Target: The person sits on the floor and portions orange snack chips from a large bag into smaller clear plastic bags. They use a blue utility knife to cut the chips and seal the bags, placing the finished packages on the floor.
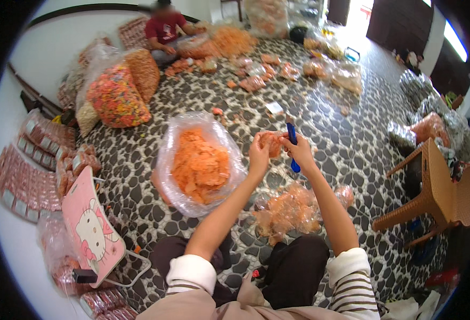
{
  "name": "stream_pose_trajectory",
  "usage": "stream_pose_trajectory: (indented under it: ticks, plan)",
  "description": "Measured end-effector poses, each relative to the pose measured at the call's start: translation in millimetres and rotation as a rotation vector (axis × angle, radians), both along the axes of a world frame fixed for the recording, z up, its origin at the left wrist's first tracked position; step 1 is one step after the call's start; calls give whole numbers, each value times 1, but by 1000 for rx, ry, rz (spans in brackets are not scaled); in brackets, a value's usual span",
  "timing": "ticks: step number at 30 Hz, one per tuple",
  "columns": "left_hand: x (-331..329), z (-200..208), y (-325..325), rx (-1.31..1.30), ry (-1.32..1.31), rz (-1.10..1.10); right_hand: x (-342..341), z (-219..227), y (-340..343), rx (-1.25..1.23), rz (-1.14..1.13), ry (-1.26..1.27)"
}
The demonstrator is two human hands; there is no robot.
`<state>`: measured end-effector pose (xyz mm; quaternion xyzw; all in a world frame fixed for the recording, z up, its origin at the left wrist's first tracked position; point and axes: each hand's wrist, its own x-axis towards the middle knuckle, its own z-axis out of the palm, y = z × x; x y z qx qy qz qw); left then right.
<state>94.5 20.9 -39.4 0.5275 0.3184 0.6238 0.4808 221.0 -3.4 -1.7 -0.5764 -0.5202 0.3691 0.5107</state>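
My left hand (259, 156) is closed on a small clear packet of orange pieces (274, 146), held up in front of me. My right hand (302, 154) grips a blue utility knife (295, 164), and its fingertips meet the packet's other side. The blade end points away from me. To the left of my left forearm lies a large open clear plastic bag (235, 176) with a heap of loose orange chips (199, 165) in it. Below my hands, between my forearms, several crumpled clear packets with orange contents (289, 209) lie in a pile on the floor.
A pink folding table (94, 226) leans at the left, near stacked packets (27, 181). Full bags (119, 98) stand farther back. Beyond, a person in a red shirt (164, 28) sits beside an orange heap (232, 41). A brown plastic chair (435, 186) lies tipped at the right.
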Motion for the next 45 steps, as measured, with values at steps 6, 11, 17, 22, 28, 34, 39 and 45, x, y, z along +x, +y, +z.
stream_pose_trajectory:
  ticks: [6,11,17,22,28,34,39,45]
  plan:
    - [-130,48,-5,124,623,297,-98,40,-27,208,71,-642]
    - [-182,29,-19,190,553,390,-149,32,-53,284,121,-948]
    - [-204,21,-23,65,471,345,-159,27,-54,422,83,-1121]
    - [-208,14,-20,41,405,339,-167,19,-49,402,120,-1087]
    - [-195,0,-21,-290,-160,121,-172,12,-46,233,113,-956]
    - [-183,11,-25,-402,-291,130,-173,4,-38,230,139,-951]
    - [-172,10,-20,-457,-177,173,-172,6,-38,275,90,-977]
    - [-172,-1,-9,-135,99,326,-169,9,-35,282,69,-975]
